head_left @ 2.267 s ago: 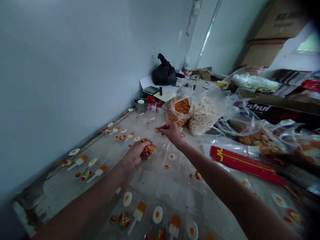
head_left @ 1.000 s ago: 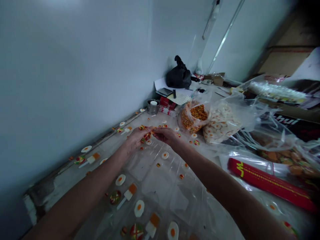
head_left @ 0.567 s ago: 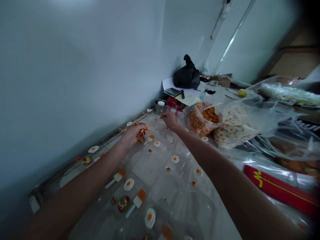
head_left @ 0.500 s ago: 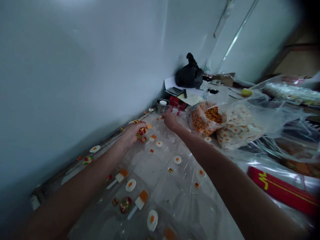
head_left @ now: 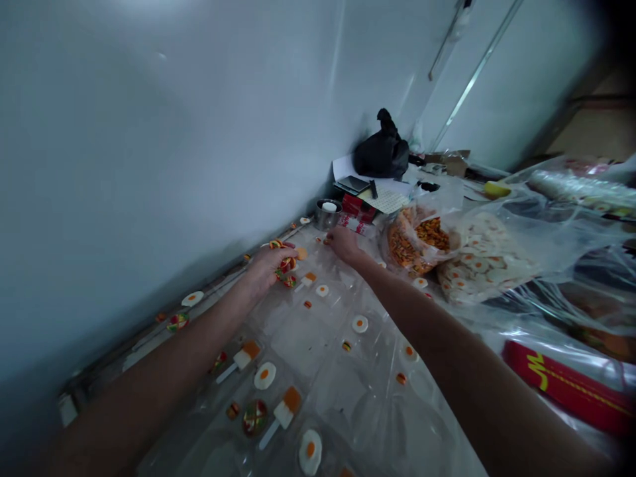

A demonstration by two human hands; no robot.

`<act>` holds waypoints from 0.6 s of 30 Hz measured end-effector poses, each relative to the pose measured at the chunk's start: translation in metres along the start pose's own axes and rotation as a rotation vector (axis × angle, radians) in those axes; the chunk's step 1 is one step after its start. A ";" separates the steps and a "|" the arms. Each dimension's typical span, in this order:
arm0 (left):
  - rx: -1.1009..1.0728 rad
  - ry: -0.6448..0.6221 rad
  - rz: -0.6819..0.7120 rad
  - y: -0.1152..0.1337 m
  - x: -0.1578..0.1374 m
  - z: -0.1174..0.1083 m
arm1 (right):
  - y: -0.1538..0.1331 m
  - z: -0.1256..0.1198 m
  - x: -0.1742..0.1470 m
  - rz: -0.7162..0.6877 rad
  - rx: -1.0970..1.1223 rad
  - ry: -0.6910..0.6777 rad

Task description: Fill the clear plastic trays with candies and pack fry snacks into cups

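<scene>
My left hand [head_left: 268, 270] is closed around several miniature pizza charms [head_left: 287, 265], round and red, green and yellow. A pale orange piece [head_left: 301, 253] shows just past its fingertips. Farther off, my right hand [head_left: 344, 242] reaches down to the clear plastic sheet, its fingers pinched together at a tiny orange-brown spot too small to name. Between my arms, the sheet [head_left: 293, 331] carries spread-out miniatures: fried eggs [head_left: 265, 375], popsicles [head_left: 285, 407], small burgers [head_left: 232, 411] and a pizza [head_left: 254, 417].
A metal cup [head_left: 328, 213] and a red box [head_left: 358, 208] stand beyond my right hand. Right of it are a bag of orange pieces [head_left: 416, 238] and a bag of egg charms [head_left: 481, 262]. A black bag [head_left: 381, 154] rests by the wall; a red pouch [head_left: 566, 384] lies right.
The view has shifted slightly, so everything sits a little lower and farther right. Both hands stay in nearly the same places over the sheet, the left still holding the pizza charms.
</scene>
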State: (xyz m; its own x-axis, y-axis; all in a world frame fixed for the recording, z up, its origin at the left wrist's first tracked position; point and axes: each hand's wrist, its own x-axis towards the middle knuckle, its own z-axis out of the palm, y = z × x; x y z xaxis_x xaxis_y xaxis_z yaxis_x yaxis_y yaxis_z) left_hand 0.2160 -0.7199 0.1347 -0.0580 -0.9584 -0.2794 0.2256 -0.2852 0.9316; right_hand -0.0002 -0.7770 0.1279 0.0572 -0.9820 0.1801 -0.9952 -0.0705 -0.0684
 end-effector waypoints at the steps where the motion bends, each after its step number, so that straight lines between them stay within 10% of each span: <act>1: 0.007 0.001 0.006 0.000 -0.001 0.000 | 0.000 -0.004 -0.001 0.046 0.055 0.025; 5: 0.024 0.013 0.017 0.000 -0.003 0.006 | -0.014 -0.016 -0.025 0.085 0.412 0.023; 11: -0.024 -0.016 0.046 -0.005 -0.002 0.020 | -0.036 -0.015 -0.058 0.150 1.404 -0.326; 18: -0.063 0.032 -0.019 0.000 0.005 0.001 | -0.032 -0.011 0.004 0.109 0.822 -0.061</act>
State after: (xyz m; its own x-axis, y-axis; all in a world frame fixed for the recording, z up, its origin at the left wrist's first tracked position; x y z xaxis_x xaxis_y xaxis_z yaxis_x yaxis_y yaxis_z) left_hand 0.2144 -0.7245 0.1333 -0.0322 -0.9517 -0.3052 0.2856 -0.3014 0.9097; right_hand 0.0311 -0.7767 0.1421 -0.0085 -0.9968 0.0796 -0.6211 -0.0571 -0.7816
